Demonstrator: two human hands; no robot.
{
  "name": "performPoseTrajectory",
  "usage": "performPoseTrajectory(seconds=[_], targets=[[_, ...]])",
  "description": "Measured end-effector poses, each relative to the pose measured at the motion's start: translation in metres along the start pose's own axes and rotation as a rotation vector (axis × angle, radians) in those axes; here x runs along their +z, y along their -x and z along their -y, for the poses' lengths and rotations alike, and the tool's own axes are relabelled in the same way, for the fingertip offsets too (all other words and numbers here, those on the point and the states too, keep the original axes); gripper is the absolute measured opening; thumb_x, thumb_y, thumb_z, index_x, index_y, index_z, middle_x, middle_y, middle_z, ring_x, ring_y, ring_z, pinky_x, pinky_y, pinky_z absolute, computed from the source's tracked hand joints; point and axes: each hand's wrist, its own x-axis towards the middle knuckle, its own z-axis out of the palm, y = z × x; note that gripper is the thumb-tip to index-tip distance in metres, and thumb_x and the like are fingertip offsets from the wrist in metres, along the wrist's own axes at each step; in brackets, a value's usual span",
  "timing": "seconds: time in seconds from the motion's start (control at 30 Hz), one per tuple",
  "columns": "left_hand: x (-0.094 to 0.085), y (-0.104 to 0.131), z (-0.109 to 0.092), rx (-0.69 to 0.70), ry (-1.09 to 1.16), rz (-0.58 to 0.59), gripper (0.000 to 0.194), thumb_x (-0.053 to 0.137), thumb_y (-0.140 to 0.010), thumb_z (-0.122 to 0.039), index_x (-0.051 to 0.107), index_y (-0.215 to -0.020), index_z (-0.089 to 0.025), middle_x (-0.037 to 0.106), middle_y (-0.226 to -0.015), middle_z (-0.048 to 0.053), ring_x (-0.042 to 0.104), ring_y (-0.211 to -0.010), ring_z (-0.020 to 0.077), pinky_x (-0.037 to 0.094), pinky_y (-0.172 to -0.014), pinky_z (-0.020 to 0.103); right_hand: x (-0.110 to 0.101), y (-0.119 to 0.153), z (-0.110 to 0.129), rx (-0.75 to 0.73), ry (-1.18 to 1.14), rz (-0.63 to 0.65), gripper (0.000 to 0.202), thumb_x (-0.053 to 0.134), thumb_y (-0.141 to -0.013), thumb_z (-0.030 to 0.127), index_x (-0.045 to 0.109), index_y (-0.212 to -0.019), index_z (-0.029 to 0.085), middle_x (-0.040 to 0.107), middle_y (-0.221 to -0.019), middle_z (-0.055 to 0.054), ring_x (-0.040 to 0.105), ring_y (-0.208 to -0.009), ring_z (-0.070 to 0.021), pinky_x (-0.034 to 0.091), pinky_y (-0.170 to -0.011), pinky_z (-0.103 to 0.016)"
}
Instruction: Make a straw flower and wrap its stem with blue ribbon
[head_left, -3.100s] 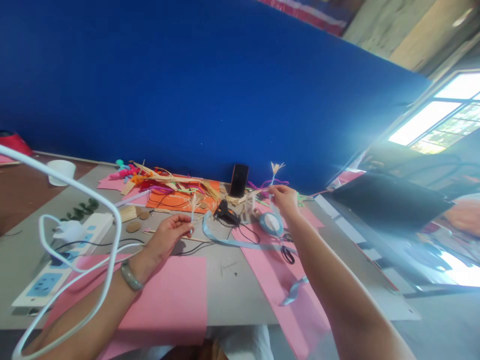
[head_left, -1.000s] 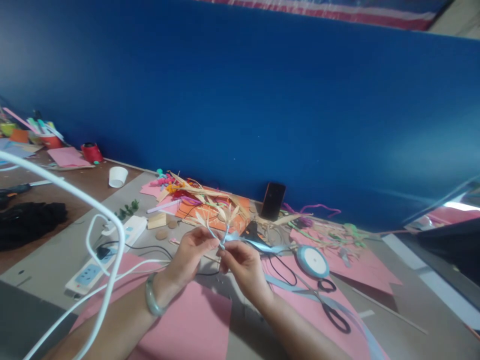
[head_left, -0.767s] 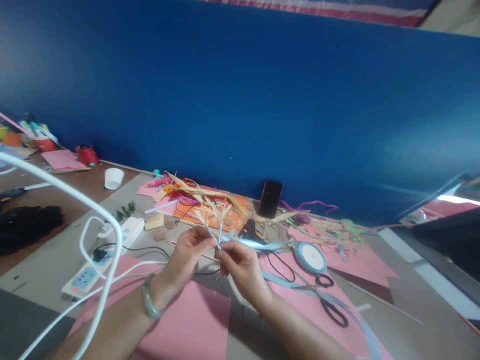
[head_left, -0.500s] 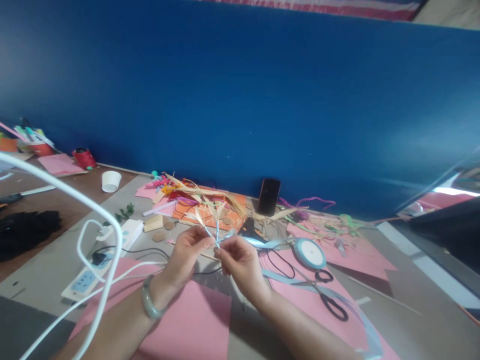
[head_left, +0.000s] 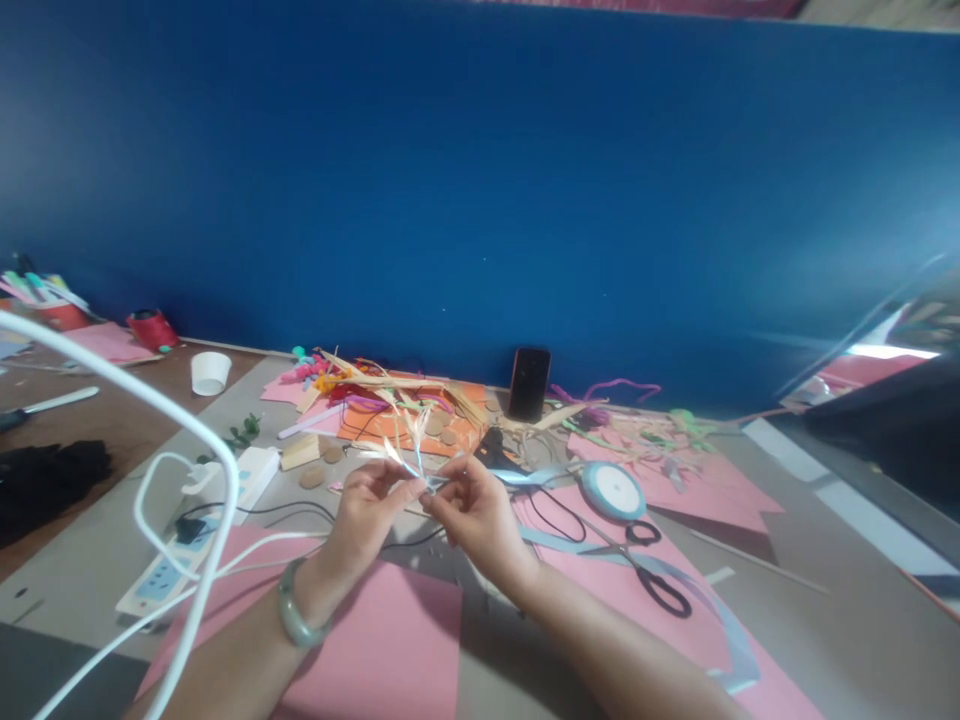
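My left hand (head_left: 376, 520) and my right hand (head_left: 480, 515) meet over the middle of the table, thumbs and fingertips pinched together. Between them is a thin light blue ribbon (head_left: 420, 462) running up beside pale, dried husk-like strips (head_left: 417, 428) that fan out above the fingertips. Just where the ribbon passes between the fingers is hidden. More ribbon stretches from near my right hand to a ribbon spool (head_left: 613, 490) on its right. Scissors (head_left: 651, 572) with black handles lie on pink paper beyond my right wrist, across a loose length of ribbon.
A white cable (head_left: 234, 480) loops across the near left, beside a power strip (head_left: 169, 580). Behind my hands are a black glue-gun-like tool (head_left: 496, 450), an upright phone (head_left: 529, 384) and piled craft scraps. A white cup (head_left: 211, 372) stands left; a blue partition (head_left: 480, 200) rises behind.
The view has shifted slightly, so the table things sit a little further left and higher. Both hands keep their pinch; the husk strips and ribbon have tilted left between them.
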Motion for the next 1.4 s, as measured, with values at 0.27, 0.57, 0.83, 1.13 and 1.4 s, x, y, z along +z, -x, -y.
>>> performPoseTrajectory(seconds=[0.27,0.57,0.83,1.13,1.4], targets=[[-0.002,-0.003,0.001,0.025,-0.063,-0.024,0.018,0.077,-0.065,-0.026,0.062,-0.068,-0.016,0.066,-0.063,0.0,0.063,-0.062,0.0137,0.05,-0.062,0.022,-0.008,0.002,0.001,-0.195,0.305,0.06,0.04,0.071,-0.072,0.029,0.052,-0.107,0.02,0.061,-0.06,0.005,0.047,-0.042,-0.0069,0.036,-0.042,-0.018],[-0.002,0.01,0.014,0.103,-0.104,0.118,0.016,0.075,-0.07,-0.029,0.07,-0.077,-0.015,0.07,-0.074,0.006,0.066,-0.068,0.0176,0.052,-0.065,0.025,-0.009,0.006,0.016,-0.38,0.413,-0.086,0.011,0.066,-0.077,0.03,0.064,-0.077,0.019,0.06,-0.063,0.001,0.046,-0.049,-0.0087,0.037,-0.046,-0.021],[0.003,0.01,0.005,0.013,-0.008,0.199,0.014,0.072,-0.074,-0.028,0.07,-0.08,-0.016,0.07,-0.069,0.004,0.065,-0.064,0.0167,0.053,-0.065,0.028,-0.012,0.003,0.021,-0.21,0.154,-0.049,0.014,0.066,-0.077,0.029,0.06,-0.072,0.017,0.063,-0.06,0.001,0.057,-0.054,-0.0118,0.046,-0.053,-0.023],[0.003,0.005,0.004,-0.13,0.136,0.175,0.021,0.077,-0.068,-0.025,0.064,-0.08,-0.015,0.071,-0.07,0.003,0.065,-0.06,0.0145,0.053,-0.063,0.027,-0.022,-0.007,0.022,0.007,-0.079,0.061,0.025,0.072,-0.072,0.036,0.059,-0.068,0.015,0.059,-0.055,0.002,0.048,-0.043,-0.0074,0.037,-0.041,-0.02],[0.004,0.007,0.002,-0.229,0.208,0.186,0.027,0.078,-0.067,-0.026,0.064,-0.087,-0.014,0.072,-0.07,0.002,0.066,-0.061,0.0141,0.052,-0.063,0.026,-0.02,-0.008,0.011,0.006,-0.122,0.131,0.023,0.074,-0.073,0.035,0.061,-0.07,0.015,0.063,-0.063,0.002,0.062,-0.061,-0.0132,0.049,-0.062,-0.026]])
